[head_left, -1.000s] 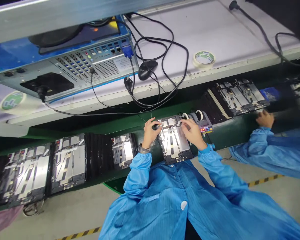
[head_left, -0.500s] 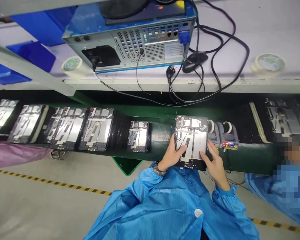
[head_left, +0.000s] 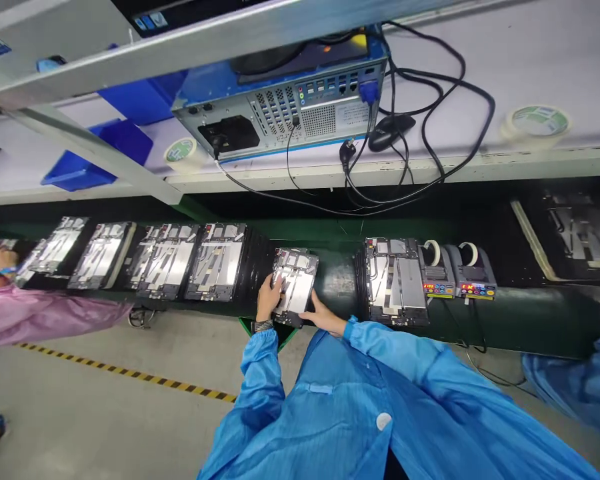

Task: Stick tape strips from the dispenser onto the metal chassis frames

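Observation:
Both my hands are on an opened tablet assembly [head_left: 295, 283] with silvery battery panels, at the short stack in the middle of the bench. My left hand [head_left: 269, 297] grips its left edge, thumb over the top face. My right hand [head_left: 324, 315] holds the lower right corner, fingers partly hidden beneath. The assembly sits slightly turned, and whether it is clear of the pieces below cannot be told. To the right lies another stack of tablet assemblies [head_left: 397, 283], touched by neither hand.
Taller stacks of tablet assemblies [head_left: 215, 263] line the bench on the left. Two tape dispensers [head_left: 473, 273] with lit displays stand at right. A computer case [head_left: 280, 110] and cables [head_left: 460, 80] occupy the shelf. Co-workers' sleeves show at left [head_left: 70, 317] and right [head_left: 575, 380].
My hands have left the right-hand stack and moved left to the middle stack, taking hold of the tablet assembly there. The camera view has shifted too.

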`<state>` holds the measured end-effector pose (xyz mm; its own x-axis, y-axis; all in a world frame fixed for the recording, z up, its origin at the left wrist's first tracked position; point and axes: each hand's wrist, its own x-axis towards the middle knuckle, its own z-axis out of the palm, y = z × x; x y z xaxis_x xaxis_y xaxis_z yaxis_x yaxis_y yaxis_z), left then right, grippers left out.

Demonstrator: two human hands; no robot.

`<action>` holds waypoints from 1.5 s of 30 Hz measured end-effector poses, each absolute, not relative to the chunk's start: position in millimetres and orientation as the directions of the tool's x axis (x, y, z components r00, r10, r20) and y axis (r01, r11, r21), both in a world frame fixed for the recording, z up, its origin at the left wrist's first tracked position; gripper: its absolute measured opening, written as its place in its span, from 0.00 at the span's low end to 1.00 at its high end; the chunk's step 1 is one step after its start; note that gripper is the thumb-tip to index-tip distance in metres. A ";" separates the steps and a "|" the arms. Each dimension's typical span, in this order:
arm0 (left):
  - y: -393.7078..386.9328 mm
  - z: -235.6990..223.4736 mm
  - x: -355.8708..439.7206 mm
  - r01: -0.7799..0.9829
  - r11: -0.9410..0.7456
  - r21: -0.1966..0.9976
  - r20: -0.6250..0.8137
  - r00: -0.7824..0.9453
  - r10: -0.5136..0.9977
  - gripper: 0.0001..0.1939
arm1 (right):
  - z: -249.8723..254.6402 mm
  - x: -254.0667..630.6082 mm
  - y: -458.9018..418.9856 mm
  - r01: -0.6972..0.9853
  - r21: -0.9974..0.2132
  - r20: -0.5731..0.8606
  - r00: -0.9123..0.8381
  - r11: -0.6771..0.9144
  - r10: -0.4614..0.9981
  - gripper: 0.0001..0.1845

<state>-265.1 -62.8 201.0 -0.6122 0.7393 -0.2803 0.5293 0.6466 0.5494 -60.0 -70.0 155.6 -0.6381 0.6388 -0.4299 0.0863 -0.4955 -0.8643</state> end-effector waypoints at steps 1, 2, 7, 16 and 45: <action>-59.6 194.8 -269.7 0.538 0.656 0.529 -0.291 -0.611 0.736 0.23 | 146.3 -70.5 -68.4 0.097 -0.858 -0.446 -0.627 -0.504 0.638 0.67; -56.4 188.7 -273.2 0.550 0.653 0.521 -0.295 -0.601 0.742 0.23 | 139.1 -78.6 -66.0 0.115 -0.855 -0.461 -0.615 -0.506 0.640 0.67; -41.1 166.2 -274.2 0.556 0.671 0.490 -0.249 -0.649 0.719 0.24 | 118.6 -101.8 -46.2 0.182 -0.857 -0.498 -0.535 -0.483 0.682 0.63; -23.4 155.5 -262.3 0.563 0.706 0.429 -0.183 -0.712 0.678 0.25 | 117.9 -120.3 -32.9 0.167 -0.799 -0.586 -0.430 -0.577 0.687 0.59; 33.3 137.3 -93.7 0.496 0.160 0.854 -0.082 -0.176 0.981 0.19 | 71.2 271.2 -41.1 -0.173 -0.868 -0.482 0.516 -0.465 0.708 0.23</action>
